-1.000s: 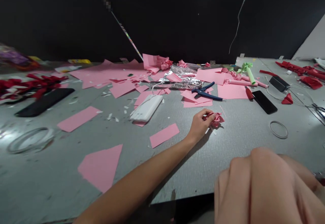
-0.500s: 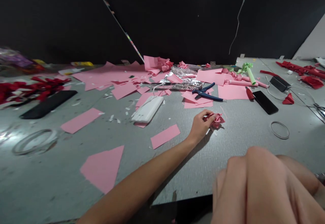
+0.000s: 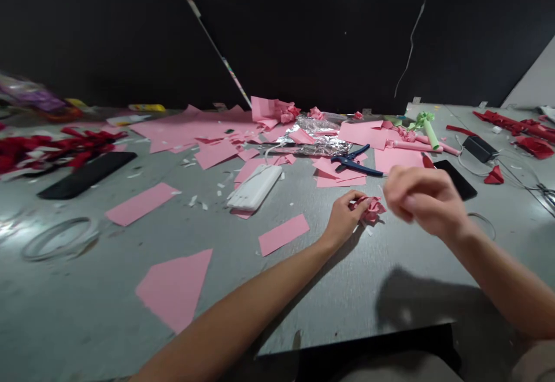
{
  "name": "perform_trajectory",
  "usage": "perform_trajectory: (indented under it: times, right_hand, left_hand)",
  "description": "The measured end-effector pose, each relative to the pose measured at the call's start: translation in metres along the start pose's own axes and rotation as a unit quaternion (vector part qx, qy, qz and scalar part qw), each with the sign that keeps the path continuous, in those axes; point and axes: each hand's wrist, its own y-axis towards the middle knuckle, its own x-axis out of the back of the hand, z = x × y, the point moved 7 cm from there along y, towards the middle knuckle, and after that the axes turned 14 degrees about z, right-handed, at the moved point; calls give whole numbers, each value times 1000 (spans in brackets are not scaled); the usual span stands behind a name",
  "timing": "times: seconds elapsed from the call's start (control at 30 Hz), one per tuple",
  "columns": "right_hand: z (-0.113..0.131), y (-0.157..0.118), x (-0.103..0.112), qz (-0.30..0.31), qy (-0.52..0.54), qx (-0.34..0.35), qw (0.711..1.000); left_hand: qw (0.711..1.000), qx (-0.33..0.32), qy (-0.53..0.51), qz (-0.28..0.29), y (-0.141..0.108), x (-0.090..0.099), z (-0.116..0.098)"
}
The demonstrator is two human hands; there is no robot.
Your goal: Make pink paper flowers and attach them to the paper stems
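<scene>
My left hand (image 3: 346, 215) rests on the table with thumb and fingers pinched on a crumpled pink paper flower (image 3: 371, 211), which lies on the tabletop. Just right of the flower, my right hand (image 3: 427, 199) hangs above the table, its fingers curled in and blurred by motion. Whether anything is inside those fingers is hidden. Beyond the flower lie dark blue cutting pliers (image 3: 355, 163) on pink paper sheets (image 3: 332, 181). A pink paper strip (image 3: 284, 234) lies left of my left wrist.
A white power bank (image 3: 255, 188) with a cable lies left of centre. Pink scraps, foil (image 3: 318, 133) and a green paper roll (image 3: 429, 133) line the back. A black phone (image 3: 457, 178) and black adapter (image 3: 480, 148) are at right; a dark case (image 3: 89, 175) and red flowers (image 3: 60, 148) at left.
My right hand has swung from close in front of the camera at the lower right out over the table, beside the flower. My left hand keeps its pinch on the flower.
</scene>
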Motion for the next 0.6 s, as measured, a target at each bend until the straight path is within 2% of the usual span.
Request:
perform_trajectory:
  times: [0.03,0.1,0.13,0.2,0.3,0.43,0.6]
  right_hand:
    - [-25,-7,20,-73,-58,-40,995]
    - [-75,-35,56,-234,-130,-139,953]
    - [-96,-45,62,-249,-127,-165,946]
    - [-129,-60,61,-222,-104,-201,948]
    - [-153,-67,44,-148,-57,-239,958]
    - [-154,-66,32,-107,-42,-264,958]
    - [-150,-69,40,-150,-28,-243,958]
  left_hand:
    - [1000,-3,6,-1,0,1,-1]
    - [1000,-8,22,-3,1,2,-2]
    - [1000,-8,26,-3,1,3,-2]
    - [999,-4,33,-2,1,5,-1]
    - [999,8,38,2,-2,7,2]
    - [999,20,46,11,-5,7,3]
    - [997,17,41,57,-6,1,-2]
